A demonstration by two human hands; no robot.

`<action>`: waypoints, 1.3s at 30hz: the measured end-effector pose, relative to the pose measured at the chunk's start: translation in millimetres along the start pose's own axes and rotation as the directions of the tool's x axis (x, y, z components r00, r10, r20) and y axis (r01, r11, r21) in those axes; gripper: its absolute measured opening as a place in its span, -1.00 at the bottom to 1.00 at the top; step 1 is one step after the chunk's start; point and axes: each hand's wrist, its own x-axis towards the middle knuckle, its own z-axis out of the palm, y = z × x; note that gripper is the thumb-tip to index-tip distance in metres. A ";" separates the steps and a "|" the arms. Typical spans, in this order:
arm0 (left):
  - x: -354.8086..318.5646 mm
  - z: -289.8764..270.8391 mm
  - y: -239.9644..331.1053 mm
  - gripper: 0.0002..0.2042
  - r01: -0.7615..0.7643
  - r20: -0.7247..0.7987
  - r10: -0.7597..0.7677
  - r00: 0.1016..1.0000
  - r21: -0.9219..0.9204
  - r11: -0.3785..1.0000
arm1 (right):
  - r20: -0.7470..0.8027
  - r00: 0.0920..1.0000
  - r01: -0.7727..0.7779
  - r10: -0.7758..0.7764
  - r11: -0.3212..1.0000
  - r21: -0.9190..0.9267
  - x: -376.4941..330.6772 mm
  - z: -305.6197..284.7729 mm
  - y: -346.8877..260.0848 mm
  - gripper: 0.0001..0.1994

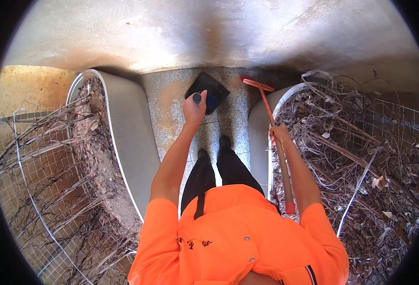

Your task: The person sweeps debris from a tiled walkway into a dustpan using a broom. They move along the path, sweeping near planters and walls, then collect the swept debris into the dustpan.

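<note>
Between planter kerbs (133,133), L hand (193,110) w/ dustpan (207,91)

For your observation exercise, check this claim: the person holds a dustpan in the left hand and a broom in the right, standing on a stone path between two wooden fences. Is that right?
Not quite. The head view shows the left hand on the dustpan handle and the right hand on the broom, on the stone path. But the path runs between two curved concrete kerbs, not wooden fences.

Both arms extend downward and forward. The left hand (193,110) is clenched in a fist grip. The right hand (279,134) is closed likewise, held nearer the body.
</note>
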 end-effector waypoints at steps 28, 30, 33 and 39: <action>-277.7 -259.8 -206.0 -0.64 0.657 -0.365 -0.838 0.405 -0.521 0.545 | 0.508 0.826 -0.339 0.245 0.935 0.100 -35.6 122.9 -79.7 -0.68; -295.2 -262.7 -209.4 -0.66 0.648 -0.351 -0.838 0.418 -0.531 0.546 | 0.355 0.898 -0.302 0.258 0.951 0.072 -19.9 129.5 -86.7 -0.70; -317.9 -267.5 -211.3 -0.68 0.607 -0.328 -0.844 0.424 -0.588 0.534 | 0.316 0.941 -0.172 0.126 0.977 0.124 44.2 147.9 -73.3 -0.76; -357.5 -286.6 -211.6 -0.71 0.575 -0.312 -0.839 0.446 -0.618 0.535 | 0.539 0.842 -0.103 0.014 0.985 0.135 23.0 356.5 2.8 -0.84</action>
